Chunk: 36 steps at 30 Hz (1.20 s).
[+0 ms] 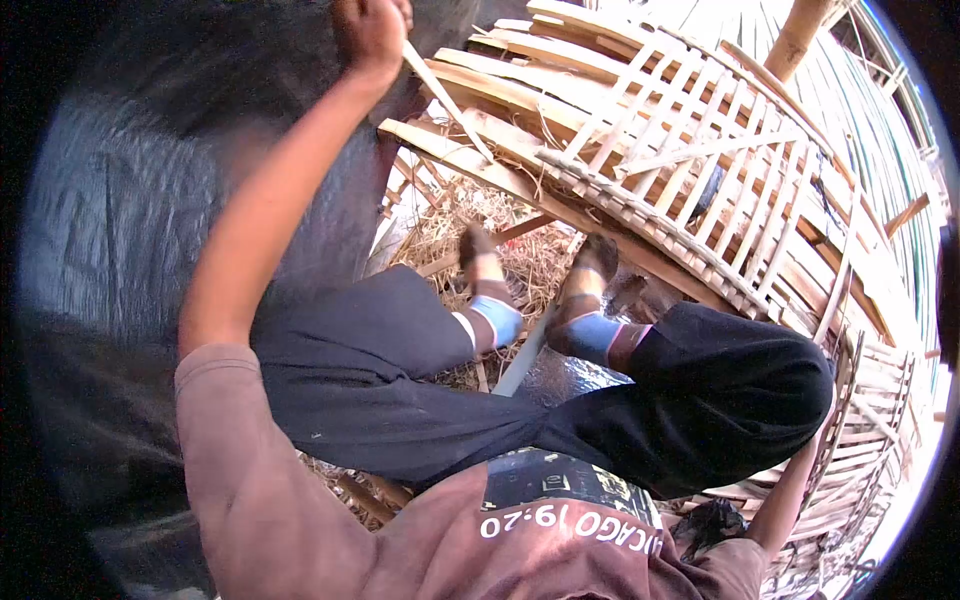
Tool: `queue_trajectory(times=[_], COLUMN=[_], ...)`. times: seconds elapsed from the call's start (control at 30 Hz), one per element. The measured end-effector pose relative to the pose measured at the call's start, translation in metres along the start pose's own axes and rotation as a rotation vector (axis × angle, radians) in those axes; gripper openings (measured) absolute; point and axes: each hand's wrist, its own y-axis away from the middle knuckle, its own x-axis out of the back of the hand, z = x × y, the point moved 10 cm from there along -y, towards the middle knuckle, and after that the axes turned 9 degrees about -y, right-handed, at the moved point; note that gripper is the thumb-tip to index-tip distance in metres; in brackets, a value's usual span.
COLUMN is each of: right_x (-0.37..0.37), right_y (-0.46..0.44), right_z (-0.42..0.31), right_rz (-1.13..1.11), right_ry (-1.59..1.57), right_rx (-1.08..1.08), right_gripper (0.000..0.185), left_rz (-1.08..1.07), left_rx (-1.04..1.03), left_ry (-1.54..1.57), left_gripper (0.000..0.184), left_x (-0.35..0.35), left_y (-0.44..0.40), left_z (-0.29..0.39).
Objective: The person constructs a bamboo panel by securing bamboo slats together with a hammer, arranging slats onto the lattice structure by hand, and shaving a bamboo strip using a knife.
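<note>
My left hand (370,38) is raised at the top left, its fingers closed round one end of a thin, pale bamboo strip (447,102). The strip slants down to the right, its lower end near the edge of a split bamboo slat (460,158). On the right, my right forearm (790,490) runs up behind my bent knee. The knee hides my right hand, so what it touches does not show. Between my lower legs lies a flat, blue-grey strip (525,352).
A bamboo lattice panel (690,165) and stacked split slats fill the upper right. Shavings (480,210) lie round my feet. Dark sheeting (120,220) covers the left side. A bamboo pole (797,38) stands at the top right, and another lattice (875,425) at the lower right.
</note>
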Motion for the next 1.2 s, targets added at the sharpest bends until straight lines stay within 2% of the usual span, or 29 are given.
queue_trajectory(times=[0.17,0.27,0.3,0.33,0.43,0.5,0.57,0.63,0.7,0.77,0.83,0.9,0.93,1.0,1.1,1.17,1.2], right_x=[0.007,0.023,0.027,0.032,0.054,0.058,0.061,0.067,0.073,0.086,0.093,0.086,0.083,0.089,0.076,0.075,0.074], right_y=[0.004,-0.006,-0.011,-0.011,-0.002,-0.006,-0.014,-0.018,-0.023,-0.013,-0.012,-0.018,-0.021,-0.006,-0.009,-0.008,-0.008], right_z=[0.014,-0.008,-0.018,-0.034,-0.076,-0.088,-0.105,-0.119,-0.145,-0.177,-0.201,-0.201,-0.201,-0.219,-0.208,-0.209,-0.211], right_rz=[-0.095,-0.130,-0.135,-0.137,-0.096,-0.066,-0.088,-0.074,-0.113,-0.092,-0.115,-0.103,-0.097,-0.087,-0.180,-0.228,-0.257], right_ry=[-0.429,-0.737,-0.812,-0.866,-0.934,-0.962,-1.062,-1.050,-1.100,-1.144,-0.952,-0.956,-0.957,-0.963,-0.864,-0.792,-0.760], right_rx=[-0.057,-0.064,-0.054,-0.042,-0.062,-0.068,0.035,0.039,0.086,0.124,0.245,0.308,0.339,0.348,0.304,0.314,0.331], right_gripper=[0.036,0.032,0.031,0.030,0.022,0.016,0.020,0.021,0.021,0.022,0.023,0.030,0.034,0.035,0.044,0.045,0.045], left_rz=[0.105,0.111,0.114,-0.011,-0.113,0.191,0.184,0.184,0.383,0.195,0.004,0.289,0.294,0.474,0.444,0.106,0.241], left_rx=[-0.004,-0.182,-0.176,-0.001,0.198,-0.148,-0.163,-0.098,-0.086,-0.154,0.065,-0.067,-0.067,0.002,-0.077,0.070,0.005], left_ry=[-0.100,-0.129,-0.128,0.330,0.786,-0.078,-0.060,0.017,0.020,0.062,0.772,0.101,0.100,0.228,0.244,0.953,0.558], left_gripper=[0.043,0.040,0.040,0.039,0.038,0.036,0.037,0.037,0.037,0.035,0.036,0.027,0.027,0.025,0.033,0.031,0.030], left_x=[0.017,0.024,0.027,0.020,-0.004,0.023,0.022,0.023,0.031,0.019,-0.001,0.034,0.035,0.048,0.055,0.028,0.042], left_y=[-0.002,0.001,0.005,0.008,0.013,0.019,0.027,0.031,0.042,0.044,0.049,0.052,0.052,0.058,0.057,0.052,0.052], left_z=[0.006,0.023,0.022,0.008,0.001,0.030,0.031,0.025,0.025,0.039,0.023,0.024,0.023,0.013,0.013,0.000,0.003])
